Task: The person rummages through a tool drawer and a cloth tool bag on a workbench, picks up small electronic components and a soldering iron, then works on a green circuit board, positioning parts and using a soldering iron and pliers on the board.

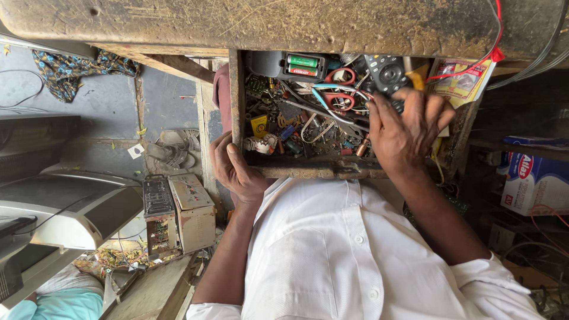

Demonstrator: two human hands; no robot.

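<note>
A worn wooden drawer [308,172] stands pulled out from under a rough wooden table [267,24]. It is crammed with small electronic parts, red-handled scissors [339,89], green batteries [302,65] and a black remote control [385,72]. My left hand [237,169] grips the drawer's front left corner. My right hand [408,131] reaches into the right side of the drawer, its bent fingers lying over the remote's near end. Whether it grips anything is hidden. My white shirt fills the bottom of the view.
A red wire [493,53] and a printed packet [463,80] hang at the drawer's right. A cardboard box [536,182] sits on shelves at right. At left stand an opened metal chassis [178,214] and a grey appliance casing [71,207]. Sandals [172,149] lie on the floor.
</note>
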